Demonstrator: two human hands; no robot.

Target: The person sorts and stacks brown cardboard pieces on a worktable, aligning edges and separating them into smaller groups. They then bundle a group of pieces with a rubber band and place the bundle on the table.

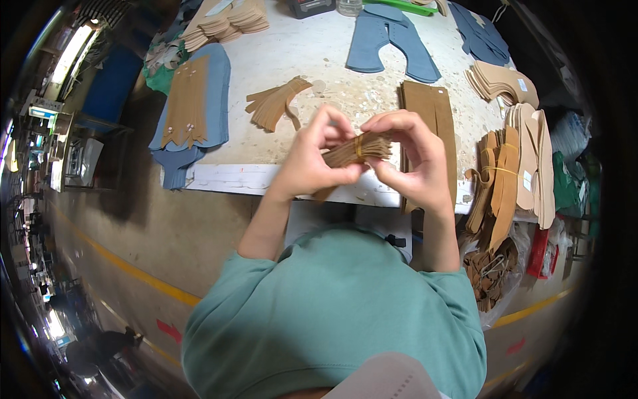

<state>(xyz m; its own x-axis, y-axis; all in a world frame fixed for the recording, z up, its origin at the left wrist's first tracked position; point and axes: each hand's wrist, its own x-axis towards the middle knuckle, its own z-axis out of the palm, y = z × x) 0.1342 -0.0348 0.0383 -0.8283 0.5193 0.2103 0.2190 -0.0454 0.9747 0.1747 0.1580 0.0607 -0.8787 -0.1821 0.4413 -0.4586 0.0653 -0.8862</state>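
Between my two hands, above the table's near edge, is a bundle of brown leather strips [342,154] with a yellow rubber band [359,146] around it. My left hand [318,149] grips the bundle on its left side, the thumb along the underside. At the banded right end, the fingers and thumb of my right hand [415,149] curl round and pinch it. A loose fan of brown strips [276,103] lies on the table just beyond my left hand. Beside my right hand rests a stack of long brown leather pieces [432,113].
The white worktable [232,174] carries blue-grey leather pieces [392,40] at the back and a blue stack with brown strips on top [189,100] at left. Beige stacks [531,153] and a banded brown bundle [502,173] sit at right, above a plastic bag of scraps [492,272].
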